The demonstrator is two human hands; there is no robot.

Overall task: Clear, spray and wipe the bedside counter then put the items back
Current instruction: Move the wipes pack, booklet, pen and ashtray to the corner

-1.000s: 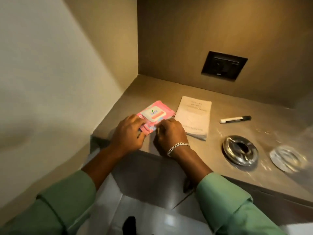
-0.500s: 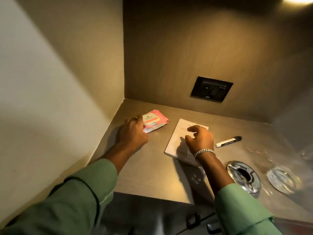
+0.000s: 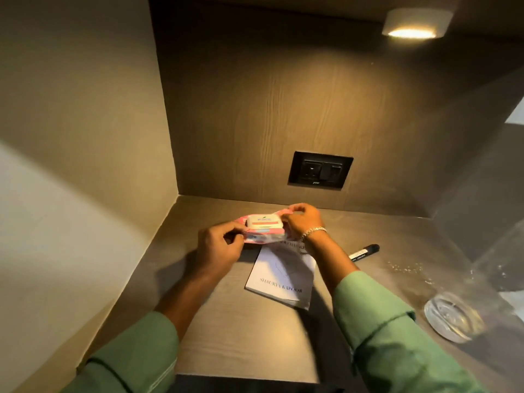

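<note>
Sleeves of green cloth (image 3: 397, 344) come in from the bottom corners, one forearm on each side, both reaching forward over the bedside counter (image 3: 243, 333) and meeting above its middle. Between the forearms a white booklet (image 3: 283, 279) lies flat on the wood-grain top, printed lettering along its near edge; its far end is hidden under the hands. At the right edge a clear glass ashtray (image 3: 453, 316) sits on the counter, with scattered droplets (image 3: 405, 268) on the surface just beyond it. A black and white marker (image 3: 364, 251) lies on its side just right of the right wrist, which wears a silver chain bracelet (image 3: 313, 232).

Beyond the booklet, both hands hold a pink pack of wet wipes (image 3: 263, 228) lifted off the counter, its pale flip lid facing up. The left hand (image 3: 219, 249) is curled with thumb and fingertips pinched on the pack's near left end. The right hand (image 3: 302, 221) arches over the far right end, fingers bent and closed on the crinkled edge of the wrapper. The pack spans the gap between the two hands, roughly level.

Further back, a black socket plate (image 3: 320, 170) is set in the wooden back panel, and a small lit lamp (image 3: 415, 24) is mounted under the shelf above.
</note>
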